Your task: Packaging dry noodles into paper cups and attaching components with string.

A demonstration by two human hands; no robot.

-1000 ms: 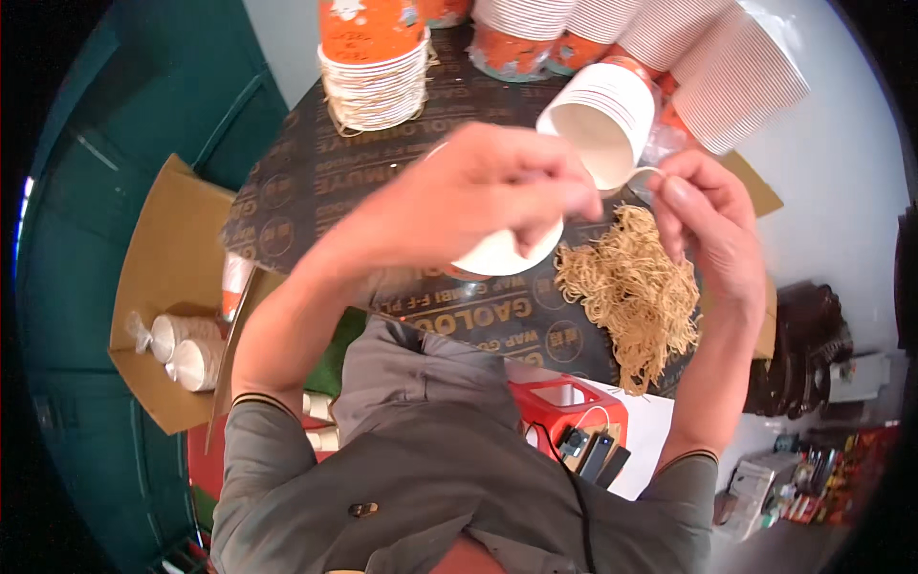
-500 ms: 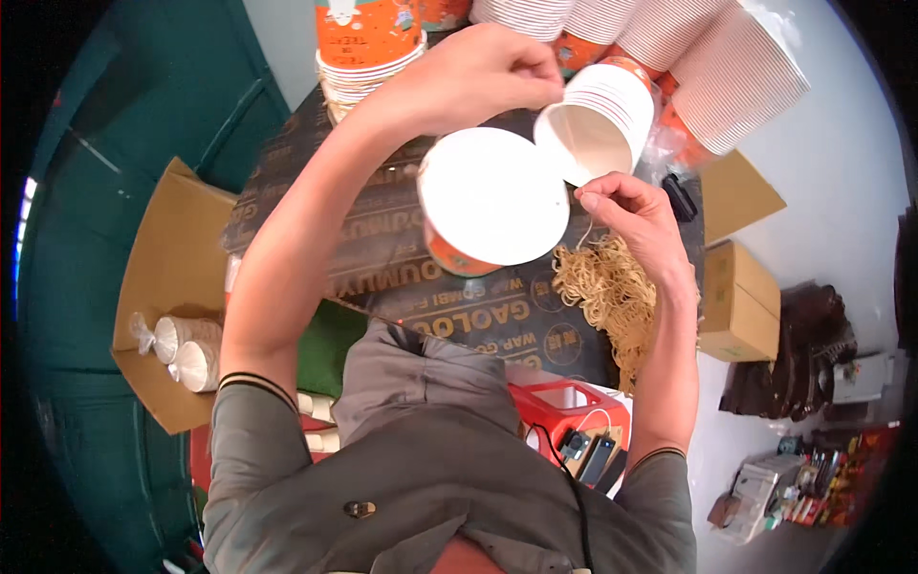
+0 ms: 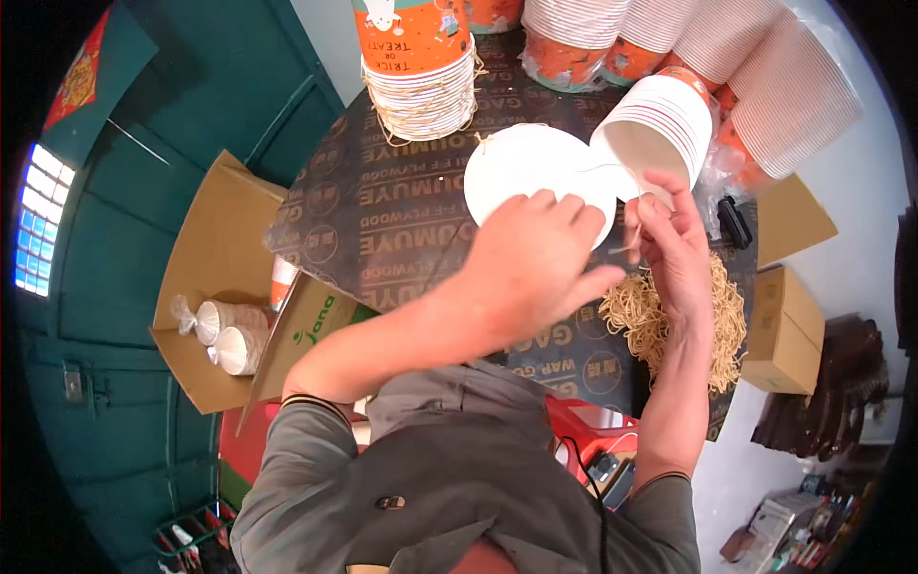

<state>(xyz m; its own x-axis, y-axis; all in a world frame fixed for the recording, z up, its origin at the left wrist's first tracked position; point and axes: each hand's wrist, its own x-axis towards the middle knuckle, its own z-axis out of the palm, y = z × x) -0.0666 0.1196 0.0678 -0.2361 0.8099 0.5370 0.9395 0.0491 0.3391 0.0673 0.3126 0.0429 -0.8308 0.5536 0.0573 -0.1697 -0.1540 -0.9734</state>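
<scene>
A paper bucket (image 3: 526, 163) sits upside down on the table, its round white bottom facing up. A small piece of tan cord shows at its far left rim. Palm down, my left hand (image 3: 540, 244) lies over the bucket's near side, slightly blurred, its thumb stretched out and its fingers apart. Just right of the bucket, my right hand (image 3: 669, 225) pinches a thin cord (image 3: 635, 232) between thumb and fingers. Below that hand spreads a pile of tan cords (image 3: 722, 325). Beside the bucket lies a stack of white-lined paper buckets (image 3: 645, 143), its mouth toward me.
An orange bucket stack (image 3: 421, 96) strung with cords stands at the far left of the dark printed table (image 3: 335, 191). More stacked buckets (image 3: 574, 38) line the back. A black object (image 3: 734, 222) is at the right. Open cardboard boxes (image 3: 206, 277) flank the left side.
My left hand has swung from beyond the bucket to over its near side. My right hand has turned, still pinching a cord. The whole view has shifted, showing more of the table's left.
</scene>
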